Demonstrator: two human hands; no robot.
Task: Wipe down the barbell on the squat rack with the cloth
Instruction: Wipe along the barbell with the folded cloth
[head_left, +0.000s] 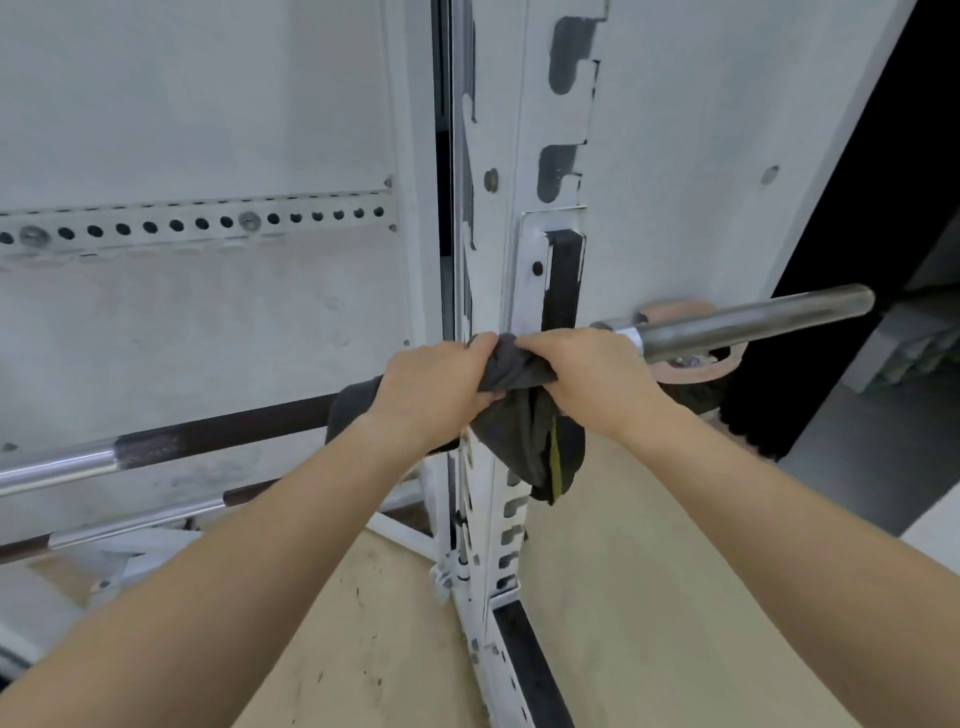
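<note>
The barbell (218, 430) runs from lower left to upper right across the white squat rack upright (485, 218); its steel sleeve (753, 323) sticks out to the right. A dark grey cloth (524, 436) is wrapped over the bar right at the upright, with a loose end hanging below. My left hand (436, 387) grips the cloth on the left side of the upright. Touching it, my right hand (592, 374) grips the cloth on the right side, next to the sleeve collar. The bar beneath both hands is hidden.
A second bar (130, 525) lies lower left, below the barbell. A perforated metal strip (197, 222) is fixed on the white wall behind. The rack's base rail (530, 675) runs toward me on a tan floor. A dark opening (893, 208) is at the right.
</note>
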